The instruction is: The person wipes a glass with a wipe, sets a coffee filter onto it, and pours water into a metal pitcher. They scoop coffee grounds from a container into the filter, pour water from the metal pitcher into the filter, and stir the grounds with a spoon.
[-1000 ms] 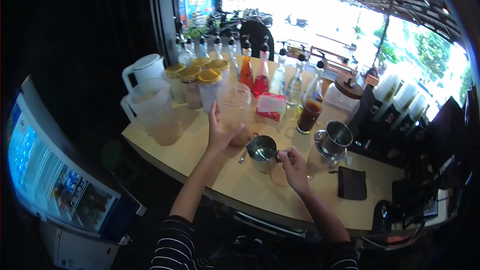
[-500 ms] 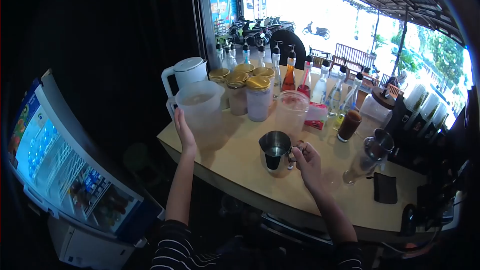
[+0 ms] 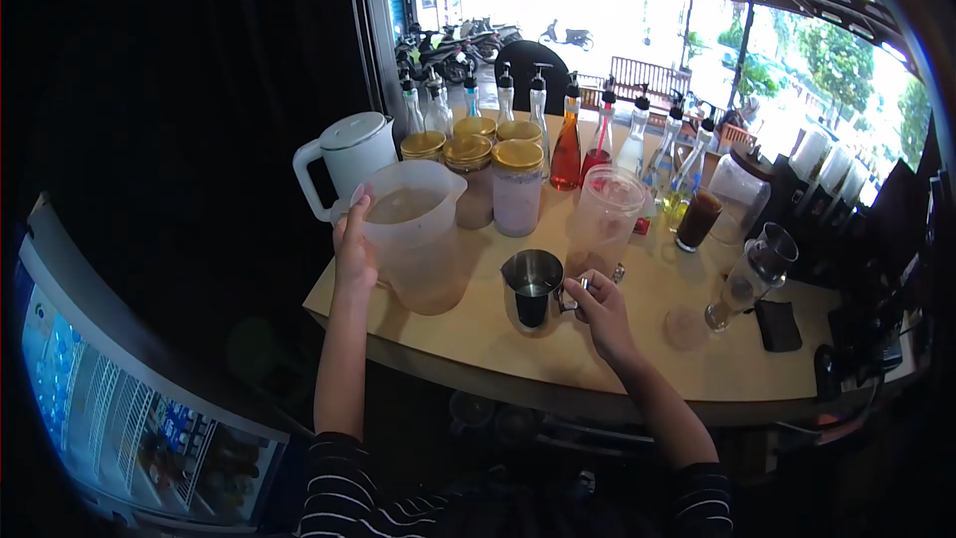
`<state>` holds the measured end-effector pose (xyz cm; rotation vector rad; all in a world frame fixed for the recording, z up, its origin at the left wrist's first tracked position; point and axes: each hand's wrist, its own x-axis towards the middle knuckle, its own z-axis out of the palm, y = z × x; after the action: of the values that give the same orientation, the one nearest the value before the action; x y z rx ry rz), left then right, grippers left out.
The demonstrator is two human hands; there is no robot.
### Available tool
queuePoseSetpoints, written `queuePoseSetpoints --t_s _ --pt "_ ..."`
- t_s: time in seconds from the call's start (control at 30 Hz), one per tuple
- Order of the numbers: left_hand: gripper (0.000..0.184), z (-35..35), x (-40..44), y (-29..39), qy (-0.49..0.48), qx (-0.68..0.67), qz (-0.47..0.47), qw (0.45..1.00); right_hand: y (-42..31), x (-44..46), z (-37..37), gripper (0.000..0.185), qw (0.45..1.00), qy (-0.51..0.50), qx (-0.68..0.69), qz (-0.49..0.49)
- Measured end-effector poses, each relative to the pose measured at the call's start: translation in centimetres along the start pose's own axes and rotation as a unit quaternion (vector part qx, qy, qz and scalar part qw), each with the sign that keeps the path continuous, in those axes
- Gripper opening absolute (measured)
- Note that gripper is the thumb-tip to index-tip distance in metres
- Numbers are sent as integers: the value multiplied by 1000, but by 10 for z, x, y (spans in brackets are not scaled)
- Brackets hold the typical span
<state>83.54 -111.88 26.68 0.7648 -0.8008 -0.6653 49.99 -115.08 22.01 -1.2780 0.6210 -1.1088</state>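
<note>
My left hand (image 3: 356, 247) is closed around the handle of a large translucent plastic pitcher (image 3: 418, 259), which stands on the counter with liquid in it. My right hand (image 3: 599, 309) grips the handle of a steel milk jug (image 3: 531, 289) that holds some clear liquid. The jug is upright, low over or on the counter; I cannot tell which. Just behind my right hand is a tall clear plastic container (image 3: 604, 214) with its top uncovered. A round clear lid (image 3: 685, 329) lies flat to the right of that hand.
Behind the pitcher stand a white kettle (image 3: 354, 154) and several gold-lidded jars (image 3: 518, 189). Pump bottles (image 3: 566, 149) line the back. To the right are a glass of brown drink (image 3: 699, 221), a glass carafe (image 3: 742, 289) and a dark cloth (image 3: 778, 326).
My left hand has gone from open beside the pitcher's handle to closed on it. The pitcher is nearer me and farther from the kettle. The view has shifted slightly; my right hand keeps the milk jug.
</note>
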Motion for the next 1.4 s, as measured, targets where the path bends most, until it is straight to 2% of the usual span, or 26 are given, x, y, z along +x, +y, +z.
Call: queuePoseSetpoints --t_s 0.1,0.2,0.47,1.4 --pt "57 4 1 8 -4 -27 -24 999 -6 -6 8 14 999 29 -31 17" --pt "55 8 -1 18 -66 -21 -33 997 -6 -9 10 14 998 44 -15 31" --pt "50 17 -16 30 -153 49 -26 987 1 -7 10 15 999 41 13 16" --pt "50 69 -42 26 -192 96 -12 976 3 -21 -9 17 997 80 -5 -5"
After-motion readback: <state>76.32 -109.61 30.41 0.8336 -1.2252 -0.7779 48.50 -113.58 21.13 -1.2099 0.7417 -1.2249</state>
